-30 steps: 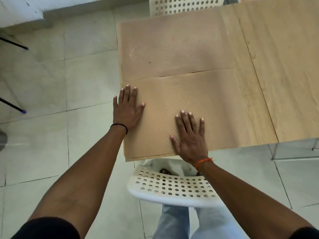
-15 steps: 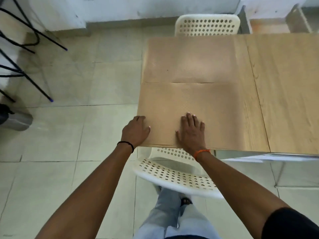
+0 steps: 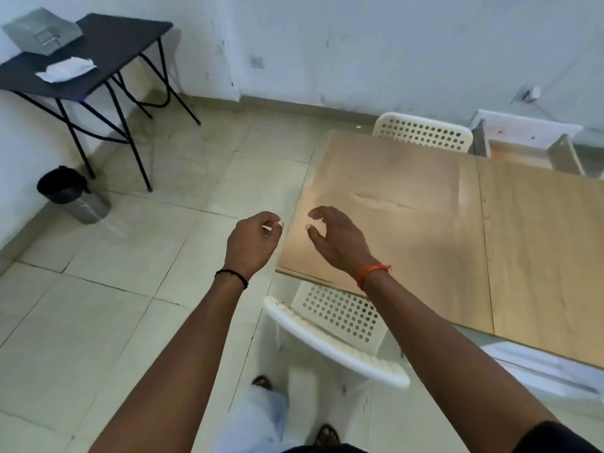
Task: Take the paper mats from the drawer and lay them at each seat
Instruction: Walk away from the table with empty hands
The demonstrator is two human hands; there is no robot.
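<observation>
Both hands, left hand (image 3: 253, 245) and right hand (image 3: 338, 238), hold nothing, fingers loosely curled. The paper mats (image 3: 385, 204) lie flat just beyond the fingertips; thin, light, easily creased, best lifted at an edge.

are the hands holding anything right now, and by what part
Nothing is held. The left hand and right hand hang loosely curled in the air, off the paper mats on the table.

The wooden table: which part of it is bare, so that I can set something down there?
The wooden table is bare on its right side, from the right edge of the paper mats onward. The left end is covered: two mats lie edge to edge between the near white chair and the far white chair.
</observation>
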